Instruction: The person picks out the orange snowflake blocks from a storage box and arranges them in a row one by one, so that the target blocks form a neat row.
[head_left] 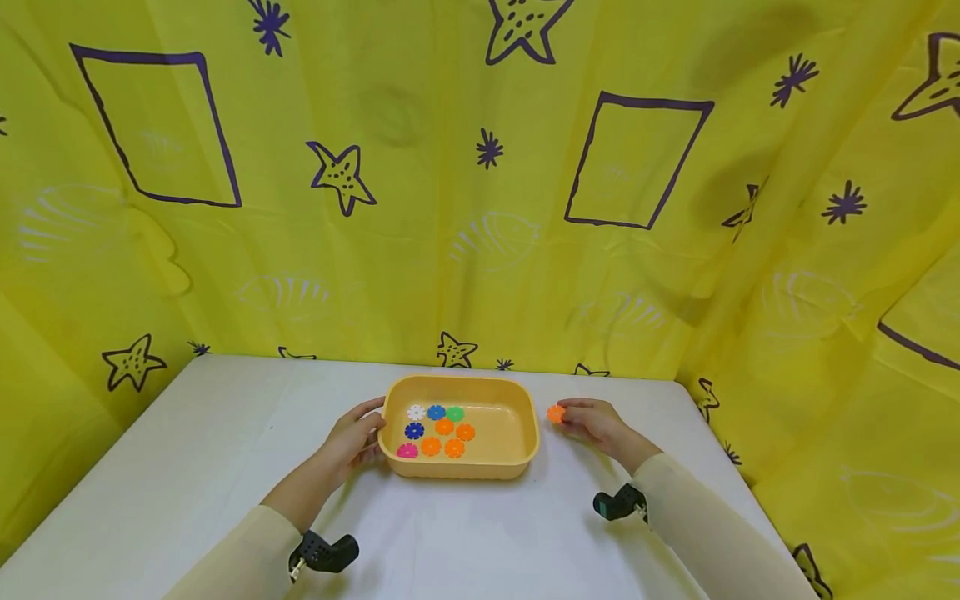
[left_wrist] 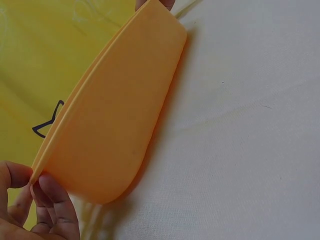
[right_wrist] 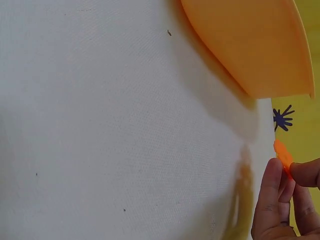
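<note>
Nearest us, beige sleeves (head_left: 232, 550) w/ black wrist cams (head_left: 330, 552) are reaching in. We're pinching an orange disc (head_left: 555, 414) in the R hand (head_left: 596, 423), thumb & fingers closed on it; it's sticking out L of the grip, just beside the tub (head_left: 465, 472), not touching. Tub's long axis is running L-R, R end nearer the disc; w/ our L hand (head_left: 356, 437) we're gripping its L rim. Other discs (head_left: 454, 447) are lying inside, mostly L half.

"What's the tray (head_left: 461, 470) resting on?"
"It's sitting on the counter (head_left: 465, 542), with the curtain (head_left: 420, 250) hanging behind."
"And where are the discs (head_left: 445, 427) lying?"
"They're lying mostly in its left half; another disc (head_left: 555, 414) is sitting right of it, in the right hand (head_left: 600, 423)."
</note>
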